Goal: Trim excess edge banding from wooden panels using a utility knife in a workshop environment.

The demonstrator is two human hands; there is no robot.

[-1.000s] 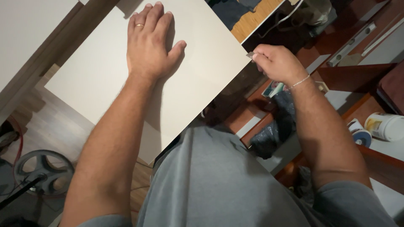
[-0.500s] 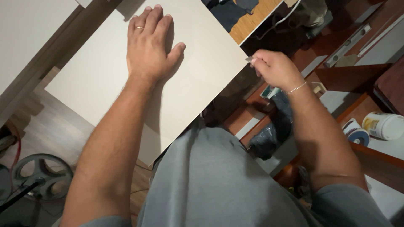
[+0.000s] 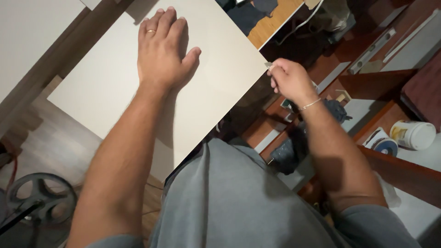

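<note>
Judging by looks, the white panel (image 3: 110, 82) is stiff, smooth, likely slippery: pressed under flat, spread left hand (image 3: 163, 48) w/ right hand (image 3: 287, 80) fingers pinched on small blade (image 3: 268, 64) at its edge.

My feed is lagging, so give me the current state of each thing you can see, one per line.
White panel: lying flat, pressed down by the left hand.
Left hand: palm flat on the panel, fingers spread.
Right hand: closed on a small thing at the panel's edge; what it is cannot be told.
White tub: lid on, lying on its side.
Tape roll: lying flat.
</note>
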